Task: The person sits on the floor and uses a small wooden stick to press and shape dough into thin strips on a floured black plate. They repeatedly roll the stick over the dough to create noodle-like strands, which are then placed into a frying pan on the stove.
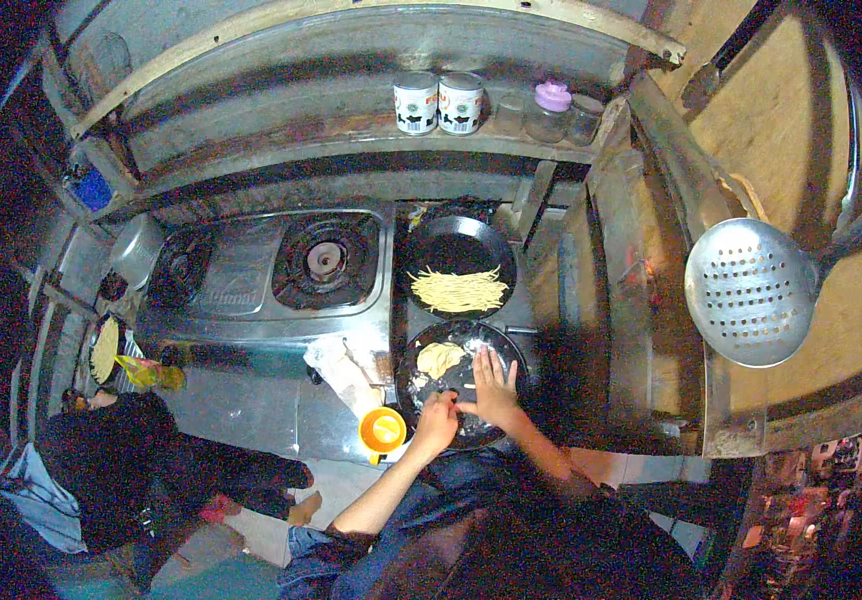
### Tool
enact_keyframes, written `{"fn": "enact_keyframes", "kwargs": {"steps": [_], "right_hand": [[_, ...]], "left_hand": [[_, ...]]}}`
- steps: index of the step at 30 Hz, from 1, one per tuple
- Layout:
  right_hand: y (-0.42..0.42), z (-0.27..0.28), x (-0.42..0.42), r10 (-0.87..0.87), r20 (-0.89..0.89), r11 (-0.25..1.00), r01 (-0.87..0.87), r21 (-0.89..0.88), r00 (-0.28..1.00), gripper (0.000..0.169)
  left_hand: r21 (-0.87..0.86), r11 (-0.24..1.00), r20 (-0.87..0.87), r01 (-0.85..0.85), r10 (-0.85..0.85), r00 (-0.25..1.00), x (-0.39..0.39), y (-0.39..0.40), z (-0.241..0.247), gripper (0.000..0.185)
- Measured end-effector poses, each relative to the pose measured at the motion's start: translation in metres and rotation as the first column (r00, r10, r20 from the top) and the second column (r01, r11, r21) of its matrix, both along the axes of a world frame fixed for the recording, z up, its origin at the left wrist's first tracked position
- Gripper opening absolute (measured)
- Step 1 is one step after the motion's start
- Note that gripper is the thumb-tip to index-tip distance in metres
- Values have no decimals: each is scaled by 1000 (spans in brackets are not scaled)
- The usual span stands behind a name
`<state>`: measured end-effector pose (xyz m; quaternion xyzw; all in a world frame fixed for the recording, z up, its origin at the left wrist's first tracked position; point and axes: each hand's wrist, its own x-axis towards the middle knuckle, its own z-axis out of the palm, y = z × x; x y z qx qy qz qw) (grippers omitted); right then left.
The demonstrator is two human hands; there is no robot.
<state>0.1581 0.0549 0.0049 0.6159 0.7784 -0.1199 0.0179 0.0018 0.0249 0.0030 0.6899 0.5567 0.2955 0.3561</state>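
Before me is a round dark pan or tray (431, 337) holding a lump of pale dough (440, 360) and white flour traces. My right hand (496, 390) lies spread, palm down, over the right part of this dark surface; a small pale piece shows by its fingers. My left hand (438, 420) is bent at the lower middle, close to my right thumb; whether it pinches anything is hidden. Beyond the dough, a black frying pan (457, 240) holds a row of thin pale dough strips (461, 290). A yellow cup (383, 430) with pale contents stands left of my left hand.
A white bag (344, 375) lies by the cup. Behind it stands a gas stove (251, 259). Cans (416, 105) and jars (548, 120) stand on the shelf. A perforated metal skimmer (752, 292) hangs at right. Another person (115, 465) sits at left near a yellow packet (149, 373).
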Motion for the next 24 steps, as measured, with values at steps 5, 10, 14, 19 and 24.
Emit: {"fn": "enact_keyframes", "kwargs": {"steps": [5, 10, 14, 19, 24], "right_hand": [[-34, 10, 2, 42, 17, 989, -39, -140, 999, 119], [-20, -1, 3, 23, 106, 998, -17, -58, 994, 113], [-13, -16, 5, 10, 156, 1000, -12, 14, 988, 102], [-13, -7, 9, 13, 26, 999, -12, -38, 1000, 99], [-18, 26, 14, -84, -109, 991, 72, -112, 990, 103]], "left_hand": [[-70, 997, -85, 11, -17, 996, 3, 0, 6, 29], [-155, 986, -180, 66, -94, 979, 15, -5, 13, 34], [-141, 978, -274, 155, -189, 943, 20, -4, 6, 46], [9, 989, -439, 149, -130, 889, 27, -8, 16, 50], [5, 995, -406, 103, -92, 909, 27, -5, 14, 50]]}}
